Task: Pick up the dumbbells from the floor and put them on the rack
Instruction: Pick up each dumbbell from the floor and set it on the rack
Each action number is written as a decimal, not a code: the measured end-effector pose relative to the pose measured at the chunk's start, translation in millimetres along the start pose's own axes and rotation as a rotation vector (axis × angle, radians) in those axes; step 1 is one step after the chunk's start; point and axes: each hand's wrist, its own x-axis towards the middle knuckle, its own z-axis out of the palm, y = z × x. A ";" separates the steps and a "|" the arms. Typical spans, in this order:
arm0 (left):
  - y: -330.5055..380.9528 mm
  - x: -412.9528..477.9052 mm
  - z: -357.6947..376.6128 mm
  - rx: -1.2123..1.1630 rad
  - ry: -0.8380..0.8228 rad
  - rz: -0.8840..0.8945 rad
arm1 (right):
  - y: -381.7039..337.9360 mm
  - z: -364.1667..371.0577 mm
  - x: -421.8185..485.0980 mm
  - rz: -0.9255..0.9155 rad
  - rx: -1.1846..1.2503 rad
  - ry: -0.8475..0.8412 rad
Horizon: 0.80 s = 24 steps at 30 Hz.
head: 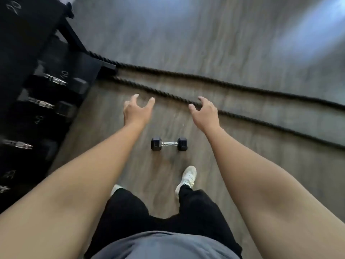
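One small black hex dumbbell [169, 144] with a chrome handle lies crosswise on the wood floor, straight ahead of my feet. My left hand [137, 109] and my right hand [204, 110] are held out above the floor beyond it, both empty with fingers spread and curled. The dumbbell sits between my two forearms, touched by neither hand. The black dumbbell rack [35, 86] runs along the left edge, with several large dumbbells [56, 79] resting on it, marked 40 and 20.
Two thick black battle ropes [233, 85] stretch across the floor from the rack's base to the right, just beyond my hands. My white shoes [188, 177] stand behind the dumbbell. Bare wood floor lies ahead and right.
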 end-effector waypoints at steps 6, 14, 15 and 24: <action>-71.2 76.7 115.5 -0.037 0.017 -0.264 | 102.3 70.5 93.7 0.236 0.090 -0.113; -315.3 246.3 316.7 -0.012 0.100 -0.472 | 305.4 332.3 241.5 0.674 0.351 -0.082; -342.7 261.2 335.5 -0.002 0.116 -0.508 | 325.2 361.1 254.1 0.696 0.355 -0.096; -440.5 325.9 413.5 -0.197 0.069 -0.838 | 419.5 476.6 315.6 0.812 0.382 -0.174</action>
